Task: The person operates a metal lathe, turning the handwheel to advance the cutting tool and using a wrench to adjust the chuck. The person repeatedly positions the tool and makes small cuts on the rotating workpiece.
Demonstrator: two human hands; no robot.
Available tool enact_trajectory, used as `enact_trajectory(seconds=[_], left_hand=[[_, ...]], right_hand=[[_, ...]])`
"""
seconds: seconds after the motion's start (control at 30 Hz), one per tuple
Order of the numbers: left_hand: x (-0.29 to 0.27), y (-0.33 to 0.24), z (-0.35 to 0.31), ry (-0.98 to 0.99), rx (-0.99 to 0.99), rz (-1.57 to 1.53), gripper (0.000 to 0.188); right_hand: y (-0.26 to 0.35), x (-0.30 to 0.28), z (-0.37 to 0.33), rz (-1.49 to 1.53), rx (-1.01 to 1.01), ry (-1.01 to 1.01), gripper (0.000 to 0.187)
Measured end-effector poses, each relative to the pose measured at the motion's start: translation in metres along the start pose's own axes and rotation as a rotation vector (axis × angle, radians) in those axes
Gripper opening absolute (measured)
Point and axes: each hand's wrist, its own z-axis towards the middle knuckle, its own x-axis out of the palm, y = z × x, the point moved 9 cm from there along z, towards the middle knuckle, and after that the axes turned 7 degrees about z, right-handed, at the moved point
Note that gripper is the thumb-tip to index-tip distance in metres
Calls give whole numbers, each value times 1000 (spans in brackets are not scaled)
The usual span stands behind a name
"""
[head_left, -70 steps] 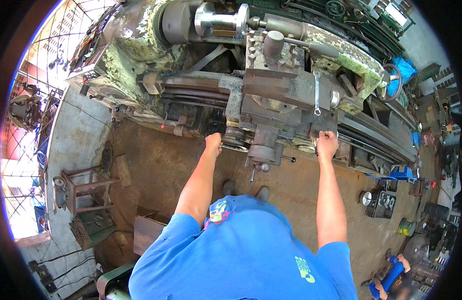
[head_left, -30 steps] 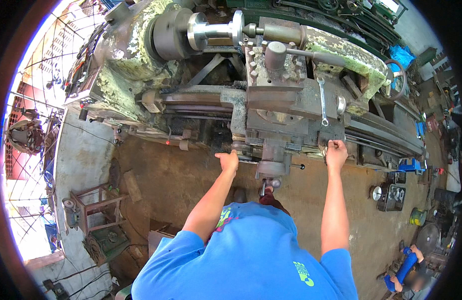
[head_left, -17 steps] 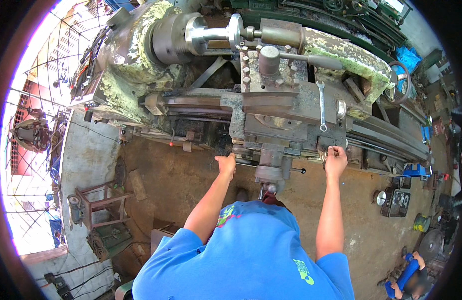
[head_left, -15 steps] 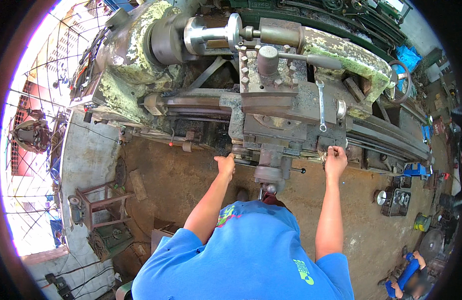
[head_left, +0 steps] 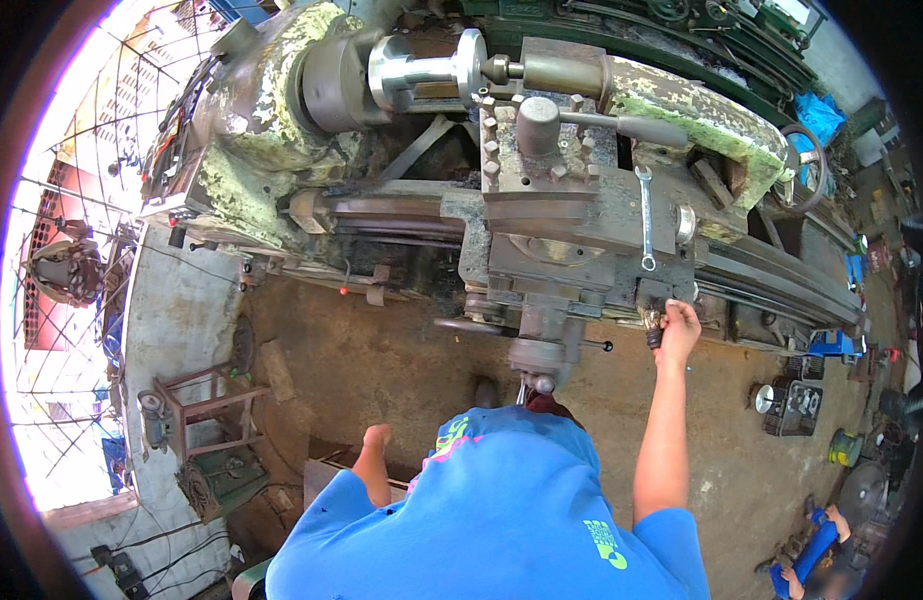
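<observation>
At the right front of the lathe carriage, my right hand (head_left: 679,326) has its fingers curled closed at a short dark-knobbed lever (head_left: 653,338). Part of the grip is hidden behind the fingers. My left arm (head_left: 373,465) is bent close to my body, and its hand does not show. A shiny spool-shaped metal workpiece (head_left: 428,70) sits between the grey chuck (head_left: 336,82) and the tailstock centre (head_left: 498,69). On the carriage is a square tool post (head_left: 537,125) with a long clamping handle. A combination wrench (head_left: 645,220) lies on the carriage, left of and beyond my right hand.
A handwheel (head_left: 471,327) juts from the carriage front. The cross-slide handle (head_left: 541,382) reaches close to my body. A tailstock wheel (head_left: 807,165) stands at far right. On the floor are a metal-framed stand (head_left: 211,410) and a black crate (head_left: 793,405). Another person (head_left: 816,550) is at lower right.
My left hand has left the handwheel area and drawn back out of sight. My right hand has shifted slightly right and down, uncovering the lever's dark knob.
</observation>
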Motion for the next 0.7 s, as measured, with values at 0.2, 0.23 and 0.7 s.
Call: enact_trajectory(seconds=[0.2, 0.23, 0.7], left_hand=[[-117, -158, -93, -336, 386, -978, 33], [-141, -182, -125, -382, 495, -1326, 38], [-232, -311, -215, -249, 429, -1411, 93]], right_hand=[[-118, -81, -22, 275, 318, -410, 8], [-144, -82, -28, 170, 392, -349, 9], [-283, -37, -68, 556, 932, -294, 19]])
